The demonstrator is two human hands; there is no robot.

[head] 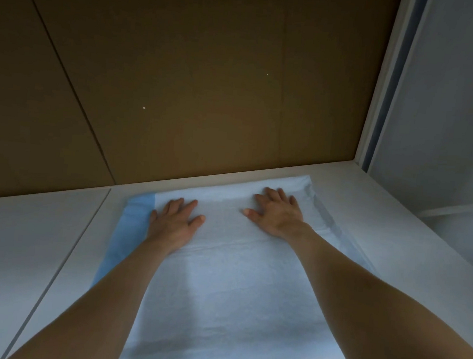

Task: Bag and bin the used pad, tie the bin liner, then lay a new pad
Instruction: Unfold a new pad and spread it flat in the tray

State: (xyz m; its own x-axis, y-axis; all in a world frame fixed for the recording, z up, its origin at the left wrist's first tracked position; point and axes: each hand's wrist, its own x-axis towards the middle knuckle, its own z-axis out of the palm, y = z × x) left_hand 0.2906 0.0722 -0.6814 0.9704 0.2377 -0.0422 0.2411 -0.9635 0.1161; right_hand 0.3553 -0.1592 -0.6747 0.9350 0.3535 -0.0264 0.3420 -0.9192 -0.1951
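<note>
A white absorbent pad (229, 286) with a blue border lies spread flat on a white surface (26, 242). Its far edge runs close along the brown back panel. My left hand (174, 221) rests palm down on the pad near its far left corner, fingers spread. My right hand (278, 213) presses flat on the pad near its far right corner, fingers also apart. Neither hand holds anything. A strip of the blue border (125, 227) shows along the left side. No bin, liner or used pad is in view.
A brown cardboard-like panel (181, 76) stands upright behind the pad. A white frame and a pale side wall (439, 110) close off the right. A seam (62, 259) runs across the white surface left of the pad.
</note>
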